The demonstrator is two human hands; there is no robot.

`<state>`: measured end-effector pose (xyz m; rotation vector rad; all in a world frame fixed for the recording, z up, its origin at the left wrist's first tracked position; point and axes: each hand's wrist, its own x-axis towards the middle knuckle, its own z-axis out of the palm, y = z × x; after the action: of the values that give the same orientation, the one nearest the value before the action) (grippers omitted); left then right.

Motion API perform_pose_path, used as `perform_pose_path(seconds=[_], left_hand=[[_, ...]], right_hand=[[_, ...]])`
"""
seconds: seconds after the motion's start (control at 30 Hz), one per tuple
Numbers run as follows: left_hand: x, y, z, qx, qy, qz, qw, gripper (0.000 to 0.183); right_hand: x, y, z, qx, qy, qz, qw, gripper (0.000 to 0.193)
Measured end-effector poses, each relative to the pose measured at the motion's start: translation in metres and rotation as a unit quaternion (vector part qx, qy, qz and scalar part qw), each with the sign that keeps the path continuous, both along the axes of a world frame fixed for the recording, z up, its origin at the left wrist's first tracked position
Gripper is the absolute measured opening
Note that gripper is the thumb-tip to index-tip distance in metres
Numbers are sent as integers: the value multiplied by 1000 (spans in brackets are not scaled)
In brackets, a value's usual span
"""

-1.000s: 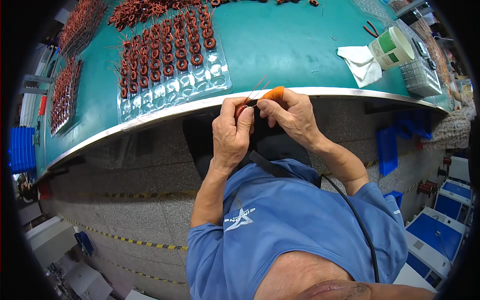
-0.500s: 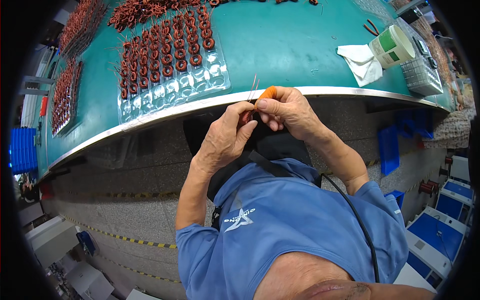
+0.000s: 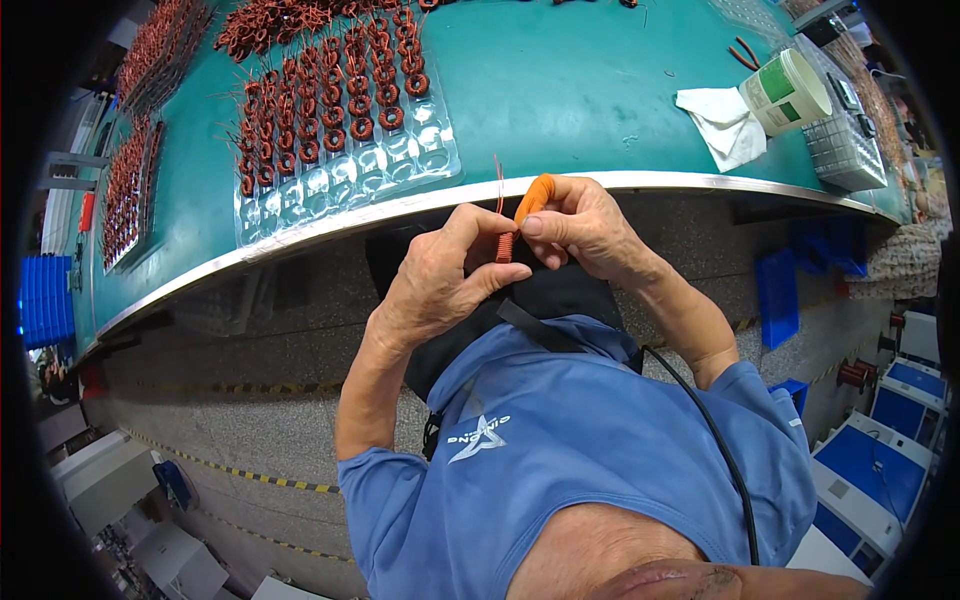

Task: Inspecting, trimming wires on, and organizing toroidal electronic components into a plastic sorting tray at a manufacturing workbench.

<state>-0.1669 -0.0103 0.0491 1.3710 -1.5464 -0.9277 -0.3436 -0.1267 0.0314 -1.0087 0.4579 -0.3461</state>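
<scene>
Just off the table's front edge, my left hand (image 3: 440, 275) pinches a toroidal coil (image 3: 506, 247) wound with reddish copper wire between thumb and fingers. Two thin wire leads (image 3: 499, 180) rise from the coil past my left fingertips. Close on its right, my right hand (image 3: 585, 228) is closed, thumb against forefinger, right beside the coil's upper edge. An orange finger cover (image 3: 537, 194) sits on the right forefinger. Whatever lies between the right fingertips is too small to make out.
A clear plastic tray (image 3: 350, 188) holds rows of similar coils on the green table (image 3: 560, 90). More coils are heaped behind it (image 3: 262, 28) and stacked at left (image 3: 130, 190). On the right are a white cloth (image 3: 722, 128), a tipped bucket (image 3: 785, 92) and pliers (image 3: 743, 54).
My left hand has shifted slightly left and turned the coil, so its winding shows more. The wire leads stand more upright. My right hand has moved slightly.
</scene>
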Motion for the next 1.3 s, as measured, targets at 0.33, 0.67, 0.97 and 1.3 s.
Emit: perform_pose_path(seconds=[0.33, 0.67, 0.97, 1.3], left_hand=[[-18, -3, -22, -9, 133, 76, 988, 42], [-33, -13, -34, -135, 454, -50, 879, 36], [-28, -10, -30, -18, 405, 64, 912, 43], [-26, -11, -34, -10, 386, 67, 920, 32]], right_hand=[[0, 12, 24, -145, 29, -93, 985, 17], [7, 8, 23, -19, -49, -108, 993, 13], [10, 10, 17, -171, -2, -119, 978, 13], [-2, 15, 7, -234, 40, -130, 963, 17]])
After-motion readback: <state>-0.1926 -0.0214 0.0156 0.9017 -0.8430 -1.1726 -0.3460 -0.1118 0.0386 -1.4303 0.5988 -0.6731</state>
